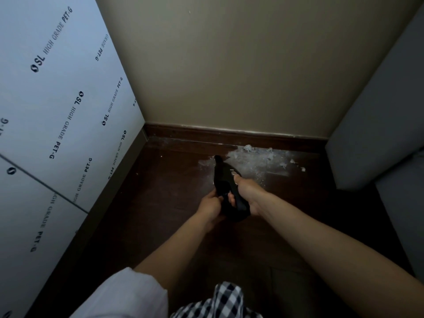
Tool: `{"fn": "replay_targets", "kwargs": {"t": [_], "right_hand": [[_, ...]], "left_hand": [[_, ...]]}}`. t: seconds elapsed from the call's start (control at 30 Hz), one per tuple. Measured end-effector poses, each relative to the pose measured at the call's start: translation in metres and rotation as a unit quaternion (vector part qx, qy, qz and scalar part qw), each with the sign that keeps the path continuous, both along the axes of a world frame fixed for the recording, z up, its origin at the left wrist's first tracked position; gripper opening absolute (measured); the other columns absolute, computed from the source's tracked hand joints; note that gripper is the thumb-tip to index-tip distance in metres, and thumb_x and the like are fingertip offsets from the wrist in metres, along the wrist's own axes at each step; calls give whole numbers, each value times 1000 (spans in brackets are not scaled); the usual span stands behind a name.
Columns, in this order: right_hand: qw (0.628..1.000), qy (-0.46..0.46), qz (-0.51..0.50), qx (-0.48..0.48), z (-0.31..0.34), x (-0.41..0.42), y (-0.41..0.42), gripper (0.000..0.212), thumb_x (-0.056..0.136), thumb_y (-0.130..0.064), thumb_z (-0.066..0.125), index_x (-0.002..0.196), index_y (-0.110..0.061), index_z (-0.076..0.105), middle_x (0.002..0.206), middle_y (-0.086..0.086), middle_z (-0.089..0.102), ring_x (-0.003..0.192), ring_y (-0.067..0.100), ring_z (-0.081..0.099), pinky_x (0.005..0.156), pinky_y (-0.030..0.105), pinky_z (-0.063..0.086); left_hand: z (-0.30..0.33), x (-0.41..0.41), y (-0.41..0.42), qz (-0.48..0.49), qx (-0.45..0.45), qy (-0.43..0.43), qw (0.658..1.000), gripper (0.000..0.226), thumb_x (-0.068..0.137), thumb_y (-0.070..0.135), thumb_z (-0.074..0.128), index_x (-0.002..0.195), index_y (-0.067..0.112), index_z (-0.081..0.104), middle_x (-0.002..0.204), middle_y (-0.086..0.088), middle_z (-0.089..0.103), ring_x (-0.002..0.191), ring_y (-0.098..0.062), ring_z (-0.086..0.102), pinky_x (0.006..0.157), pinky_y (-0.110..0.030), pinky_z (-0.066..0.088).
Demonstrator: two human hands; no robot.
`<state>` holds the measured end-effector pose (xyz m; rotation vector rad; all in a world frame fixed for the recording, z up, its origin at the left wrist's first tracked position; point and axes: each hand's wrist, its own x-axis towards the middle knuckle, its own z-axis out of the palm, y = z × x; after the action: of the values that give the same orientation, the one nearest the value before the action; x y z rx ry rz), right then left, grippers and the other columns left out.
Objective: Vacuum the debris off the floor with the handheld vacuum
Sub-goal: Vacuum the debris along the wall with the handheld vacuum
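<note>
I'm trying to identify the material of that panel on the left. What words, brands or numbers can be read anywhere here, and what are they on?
"SL HIGH GRADE PET-G": printed again and again, at different angles, on the white film over the panel on the left.
Some repeats are cut off at the panel's edges and show only "PET-G" or "G".
Handheld vacuum: no readable text; it is dark, and any marking is too small to tell.
Wall, floor and debris: no text.

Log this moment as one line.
both hands grip vacuum | nozzle at debris edge | debris along baseboard
</note>
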<state>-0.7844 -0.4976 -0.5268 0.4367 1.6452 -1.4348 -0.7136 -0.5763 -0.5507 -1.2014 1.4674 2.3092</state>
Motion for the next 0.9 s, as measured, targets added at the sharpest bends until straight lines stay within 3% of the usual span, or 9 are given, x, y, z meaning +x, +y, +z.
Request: {"fn": "replay_targets", "kwargs": {"t": [0.2, 0.33, 0.43, 0.77, 0.9], "right_hand": [[1000, -7, 17, -12, -2, 6, -17, 51, 101, -43, 39, 125, 1, 50, 60, 7, 55, 40, 13, 50, 34, 20, 43], [999, -11, 42, -15, -3, 15, -22, 56, 101, -44, 39, 134, 0, 44, 54, 6, 55, 41, 14, 50, 35, 20, 43], [999, -6, 47, -20, -1, 19, -19, 56, 101, -43, 38, 140, -3, 38, 48, 5, 55, 37, 13, 49, 35, 21, 43], [1000, 4, 2, -2, 9, 21, 22, 47, 102, -40, 36, 113, 2, 53, 59, 7, 53, 45, 14, 48, 35, 20, 43], [1000, 5, 7, 0, 11, 20, 25, 45, 102, -40, 36, 111, 2, 52, 59, 7, 53, 43, 14, 48, 35, 20, 43]], "left_hand": [[-4, 8, -16, 11, -18, -4, 1000, 48, 102, -1, 33, 145, 17, 41, 97, -7, 64, 83, -21, 62, 80, -36, 53], [-6, 21, -22, 23, -16, -13, 1000, 49, 102, 0, 33, 146, 19, 40, 97, -6, 66, 75, -16, 61, 66, -31, 53], [-5, 25, -21, 19, -25, -16, 999, 49, 102, 2, 34, 146, 21, 39, 102, -6, 67, 80, -17, 63, 65, -30, 53], [5, 18, 15, -23, -8, 11, 1000, 39, 102, 0, 32, 126, 23, 52, 89, -5, 65, 73, -16, 60, 62, -27, 53], [4, 18, 19, -13, -8, 12, 1000, 43, 102, -1, 32, 136, 19, 49, 92, -6, 65, 77, -18, 61, 69, -31, 53]]}}
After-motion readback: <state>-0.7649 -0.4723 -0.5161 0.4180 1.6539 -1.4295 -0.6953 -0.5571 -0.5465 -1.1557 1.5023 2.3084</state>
